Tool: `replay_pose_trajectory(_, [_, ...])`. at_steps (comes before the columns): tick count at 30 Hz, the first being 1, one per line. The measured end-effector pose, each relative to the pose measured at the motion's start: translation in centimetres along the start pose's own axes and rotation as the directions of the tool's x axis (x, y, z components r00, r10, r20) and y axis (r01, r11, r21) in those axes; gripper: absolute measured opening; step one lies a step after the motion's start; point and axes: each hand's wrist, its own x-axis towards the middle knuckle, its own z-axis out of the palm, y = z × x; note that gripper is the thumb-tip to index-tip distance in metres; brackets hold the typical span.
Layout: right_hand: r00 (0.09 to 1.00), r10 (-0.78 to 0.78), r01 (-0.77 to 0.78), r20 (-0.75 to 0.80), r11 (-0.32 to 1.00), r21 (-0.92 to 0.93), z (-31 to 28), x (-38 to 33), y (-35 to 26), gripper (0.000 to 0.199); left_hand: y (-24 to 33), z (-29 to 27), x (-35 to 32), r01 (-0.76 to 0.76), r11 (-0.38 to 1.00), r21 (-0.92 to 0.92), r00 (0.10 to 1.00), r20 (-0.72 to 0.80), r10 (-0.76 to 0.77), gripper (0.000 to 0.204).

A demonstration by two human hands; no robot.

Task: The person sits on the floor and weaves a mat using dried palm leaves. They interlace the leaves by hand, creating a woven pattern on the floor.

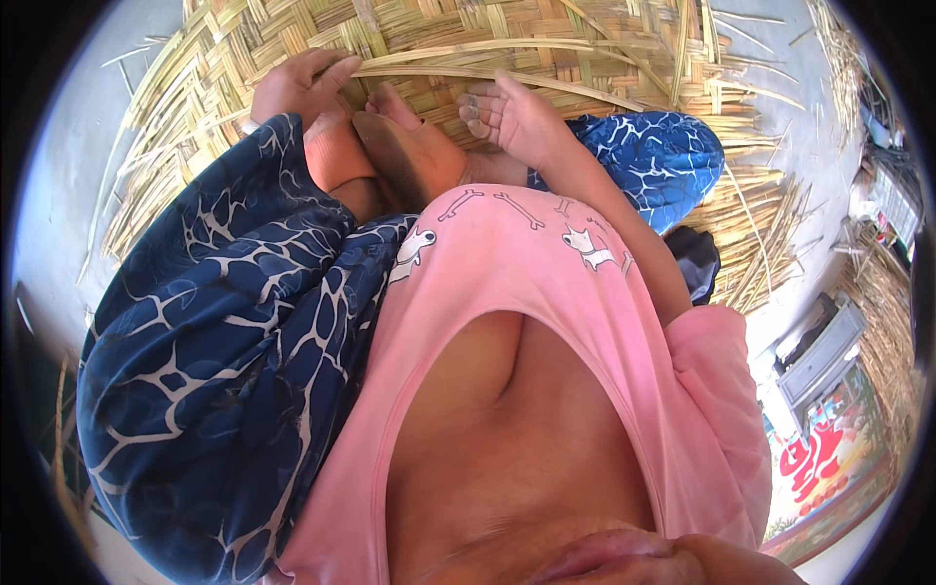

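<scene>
A woven mat of pale bamboo strips [439, 44] lies on the ground in front of me. My left hand [297, 83] presses down on the weave, fingers curled over a long loose strip [507, 78] that runs rightward across the mat. My right hand [507, 117] rests just under that strip, palm up, fingers bent, touching it. My bare feet [390, 146] sit between the two hands on the mat. Knees in blue patterned trousers [234, 322] frame the hands; a pink shirt fills the lower middle.
Loose strip ends [751, 234] stick out from the mat's right edge. Grey concrete floor [68, 136] surrounds the mat. A bundle of straw [882, 322] and a grey box [819, 356] stand at the far right, with a red printed sheet [824, 458] below.
</scene>
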Motion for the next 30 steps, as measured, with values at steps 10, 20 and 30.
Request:
replay_pose_trajectory(10, [0.997,-0.012,0.010,-0.077,1.000,-0.021,0.2,1.1,-0.2,0.053,2.7,1.9,3.8,-0.378,0.800,0.466,0.910,0.345,0.229,0.030])
replay_pose_trajectory(20, [0.979,-0.162,0.142,0.126,0.977,0.158,1.5,0.0,-1.6,0.042,-1.1,-1.5,1.4,-0.250,0.961,0.116,0.915,0.354,0.195,0.029])
replay_pose_trajectory(30, [0.952,-0.165,0.156,0.257,0.986,0.058,7.1,3.4,-6.3,0.021,-3.7,-5.4,-4.3,-0.238,0.969,0.068,0.954,0.204,0.220,0.041])
